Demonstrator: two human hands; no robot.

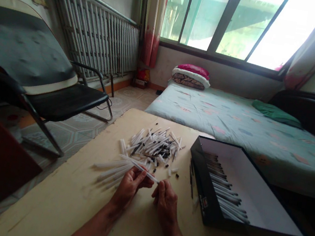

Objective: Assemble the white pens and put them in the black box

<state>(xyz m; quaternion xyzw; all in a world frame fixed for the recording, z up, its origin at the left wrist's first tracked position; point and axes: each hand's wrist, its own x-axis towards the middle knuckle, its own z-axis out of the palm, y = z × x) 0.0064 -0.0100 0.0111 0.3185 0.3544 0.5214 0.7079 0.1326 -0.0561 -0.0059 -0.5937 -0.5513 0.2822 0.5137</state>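
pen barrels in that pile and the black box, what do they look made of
The pen barrels look like clear or whitish translucent plastic, glossy, as light glints along them. The black box looks like thin card, matte black outside and white inside, though its folded walls leave that a little open.

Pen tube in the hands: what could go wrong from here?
The pen tube is gripped by the left hand, with the right hand only near its tip, so it might slip. It could then scatter the pile. The loose black bits could roll away. An elbow might also knock the open box and disturb the rows inside.
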